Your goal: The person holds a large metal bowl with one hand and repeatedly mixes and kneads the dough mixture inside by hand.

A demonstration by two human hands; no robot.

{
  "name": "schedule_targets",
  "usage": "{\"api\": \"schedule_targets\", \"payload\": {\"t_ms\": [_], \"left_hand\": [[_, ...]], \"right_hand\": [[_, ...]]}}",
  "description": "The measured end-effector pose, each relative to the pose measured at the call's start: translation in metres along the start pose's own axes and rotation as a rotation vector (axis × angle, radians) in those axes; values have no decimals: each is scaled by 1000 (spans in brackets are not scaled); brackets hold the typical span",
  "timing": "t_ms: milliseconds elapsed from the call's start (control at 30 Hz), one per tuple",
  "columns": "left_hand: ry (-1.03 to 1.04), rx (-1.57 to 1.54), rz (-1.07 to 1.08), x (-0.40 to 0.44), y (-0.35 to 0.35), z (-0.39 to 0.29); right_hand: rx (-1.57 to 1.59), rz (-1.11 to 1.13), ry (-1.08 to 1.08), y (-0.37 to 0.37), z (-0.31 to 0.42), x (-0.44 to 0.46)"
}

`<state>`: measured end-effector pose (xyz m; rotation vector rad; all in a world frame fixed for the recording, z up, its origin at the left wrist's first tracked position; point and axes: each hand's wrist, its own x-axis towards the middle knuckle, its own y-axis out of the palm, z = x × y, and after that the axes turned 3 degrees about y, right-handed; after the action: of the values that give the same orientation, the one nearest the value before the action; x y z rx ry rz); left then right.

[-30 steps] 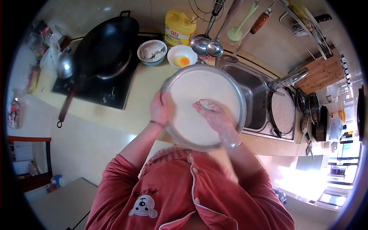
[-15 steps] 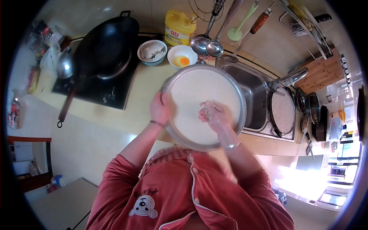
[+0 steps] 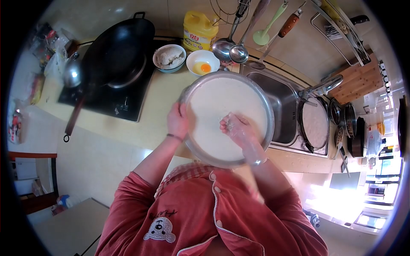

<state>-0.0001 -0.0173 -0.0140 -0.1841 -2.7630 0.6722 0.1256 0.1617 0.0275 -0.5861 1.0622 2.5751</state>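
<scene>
A wide metal basin (image 3: 191,141) full of milky white liquid (image 3: 213,100) stands on the counter in front of me. My left hand (image 3: 177,121) grips its left rim, thumb on the inner side. Over the right half of the liquid, my right hand (image 3: 239,129) is curled closed, its skin wet and coated white. Some pale, lumpy stuff shows at its fingers, but what they hold is unclear. Just behind the basin are a white bowl with a raw egg (image 3: 206,68) and a bowl of white flour-like paste (image 3: 170,58).
To the left, a black wok (image 3: 115,53) rests on a dark cooktop (image 3: 128,102). A steel sink (image 3: 279,100) adjoins the basin's right side. Ladles (image 3: 239,53) hang behind, near a yellow jug (image 3: 200,32). A round pan with white contents (image 3: 315,126) sits right of the sink.
My right hand has shifted very slightly left, with its fingers curled more tightly. My left hand and the basin have stayed in place.
</scene>
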Motion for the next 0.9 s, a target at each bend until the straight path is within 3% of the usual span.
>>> {"api": "schedule_targets", "payload": {"t_ms": [333, 400, 633, 800, 900], "left_hand": [[2, -6, 2, 0, -1, -2], [-22, 7, 20, 0, -1, -1], [-15, 1, 1, 1, -1, -2], [-16, 0, -6, 0, 0, -2], [-27, -5, 3, 0, -1, -2]], "right_hand": [[43, 19, -27, 12, 0, -6], [-146, 25, -188, 12, -6, -4], [-193, 13, -110, 11, -5, 0], [-129, 146, -180, 12, -7, 2], [-143, 44, -154, 14, -7, 4]]}}
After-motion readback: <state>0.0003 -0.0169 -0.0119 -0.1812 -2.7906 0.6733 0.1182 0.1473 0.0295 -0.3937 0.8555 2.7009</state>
